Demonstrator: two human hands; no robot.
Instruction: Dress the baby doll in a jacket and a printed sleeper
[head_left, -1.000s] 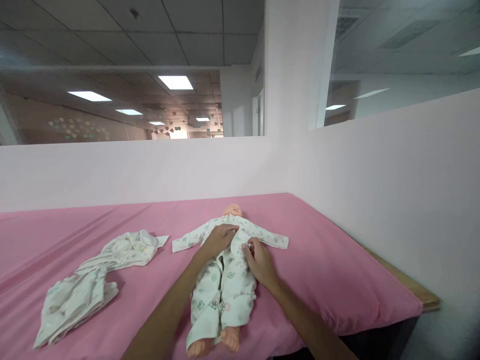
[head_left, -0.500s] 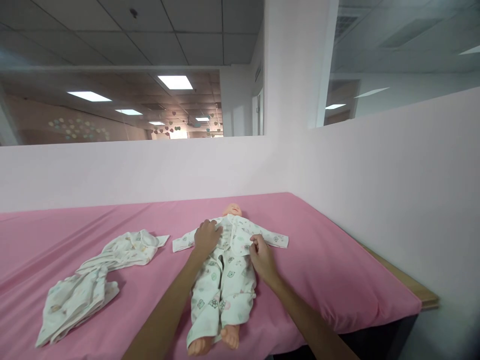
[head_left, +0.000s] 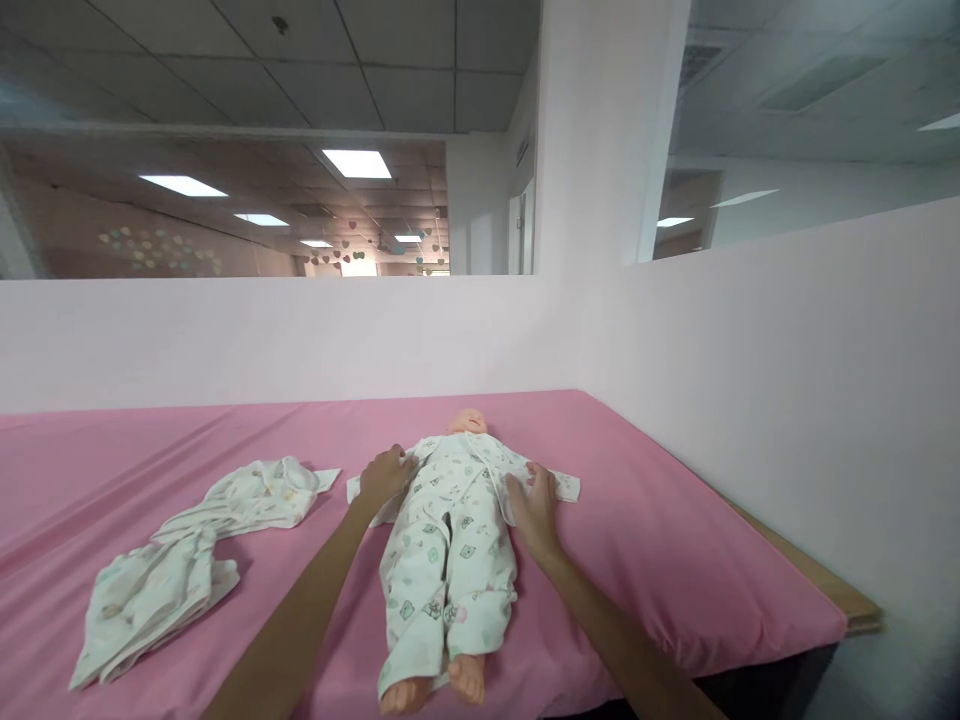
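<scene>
A baby doll (head_left: 469, 421) lies on its back in a white printed jacket (head_left: 491, 452) and matching trousers (head_left: 424, 575). The jacket's front is spread apart, and printed cloth shows across the chest and belly. My left hand (head_left: 386, 478) is at the jacket's left side, with its fingers curled over the cloth edge. On the opposite side, my right hand (head_left: 534, 508) touches the jacket beside the sleeve, thumb and fingers apart. Both bare feet of the doll stick out of the trouser legs near the front edge.
Another set of white printed baby clothes (head_left: 161, 575) lies crumpled at the left on the pink sheet (head_left: 300, 600). White walls (head_left: 300, 340) with windows close off the back and right. A wooden board edge (head_left: 817, 575) shows along the right side.
Both hands have moved outward from the doll's chest, the left one to the left and the right one slightly right. The jacket's front is now opened wider, baring more printed cloth beneath.
</scene>
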